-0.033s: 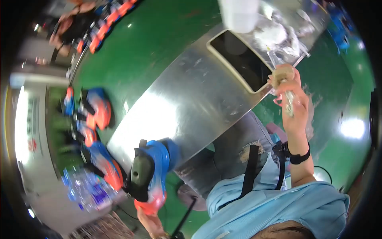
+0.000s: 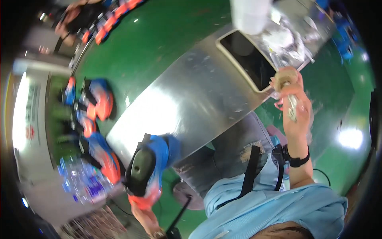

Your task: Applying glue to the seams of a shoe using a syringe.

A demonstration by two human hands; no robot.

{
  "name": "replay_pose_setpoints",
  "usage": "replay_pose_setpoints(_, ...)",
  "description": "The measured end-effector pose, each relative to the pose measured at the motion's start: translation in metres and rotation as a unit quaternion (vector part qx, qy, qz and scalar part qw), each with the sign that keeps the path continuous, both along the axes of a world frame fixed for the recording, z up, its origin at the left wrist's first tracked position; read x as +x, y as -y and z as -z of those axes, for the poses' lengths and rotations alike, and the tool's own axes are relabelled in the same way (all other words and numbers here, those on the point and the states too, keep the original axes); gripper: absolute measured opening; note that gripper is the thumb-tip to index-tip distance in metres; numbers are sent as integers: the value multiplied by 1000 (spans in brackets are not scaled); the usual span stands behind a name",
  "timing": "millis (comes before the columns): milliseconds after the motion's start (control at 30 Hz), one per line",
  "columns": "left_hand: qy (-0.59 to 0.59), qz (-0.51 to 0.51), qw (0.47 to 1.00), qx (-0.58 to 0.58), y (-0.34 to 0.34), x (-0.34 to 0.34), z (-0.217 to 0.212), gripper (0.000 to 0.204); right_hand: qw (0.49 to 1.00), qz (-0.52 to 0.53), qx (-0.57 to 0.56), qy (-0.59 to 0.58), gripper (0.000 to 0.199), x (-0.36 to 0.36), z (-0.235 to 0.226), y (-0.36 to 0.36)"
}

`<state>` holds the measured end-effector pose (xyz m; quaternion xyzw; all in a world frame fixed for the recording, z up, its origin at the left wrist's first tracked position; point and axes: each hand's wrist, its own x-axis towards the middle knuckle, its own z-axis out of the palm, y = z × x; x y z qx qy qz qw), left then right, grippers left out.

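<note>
My left hand (image 2: pixel 146 218) is closed round the orange toe end of a blue and orange sneaker (image 2: pixel 161 159). The sneaker has a dark insert with a small hole, probably a shoe last (image 2: pixel 142 167), facing up. It is beside the near left end of the metal table (image 2: pixel 199 95). My right hand (image 2: pixel 295 93) is closed on a rounded tan piece (image 2: pixel 286 75), whose kind I cannot make out. Something pale and crumpled (image 2: pixel 293 107) shows against the palm. This hand is by the table's right edge, close to a phone (image 2: pixel 248 61) in a pale case.
Behind the phone stand a white translucent container (image 2: pixel 250 18) and crumpled white material (image 2: pixel 284 38). More sneakers (image 2: pixel 99 101) line the left, above plastic bottles (image 2: pixel 85 183). Another person (image 2: pixel 71 20) is at far left beside a row of shoes. A stool (image 2: pixel 189 195) stands below the table.
The view has shifted slightly, so the phone and container appear farther right. The sneaker has tilted a little in my left hand. Both hands keep their hold.
</note>
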<state>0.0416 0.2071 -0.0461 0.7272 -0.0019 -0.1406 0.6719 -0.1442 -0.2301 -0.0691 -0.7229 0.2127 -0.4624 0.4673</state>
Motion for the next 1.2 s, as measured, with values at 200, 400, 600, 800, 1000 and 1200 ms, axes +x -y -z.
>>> replay_pose_setpoints(200,337,-129,928,94,58,87,12,35,951,-261,124,114,50,32,-54,-71)
replay_pose_setpoints(400,516,165,818,-195,142,89,-60,69,786,-541,170,245,41,48,-90,-93)
replay_pose_setpoints(600,587,306,716,-223,197,86,-89,66,713,-559,245,345,47,53,-101,-102)
replay_pose_setpoints(800,669,375,632,-109,215,84,-103,85,612,-610,260,430,44,75,-107,-91)
replay_pose_setpoints(1000,663,426,606,-111,225,91,-108,89,699,-491,291,430,54,52,-84,-110)
replay_pose_setpoints(1200,602,390,695,-56,217,104,-96,91,748,-543,208,318,44,70,-83,-72)
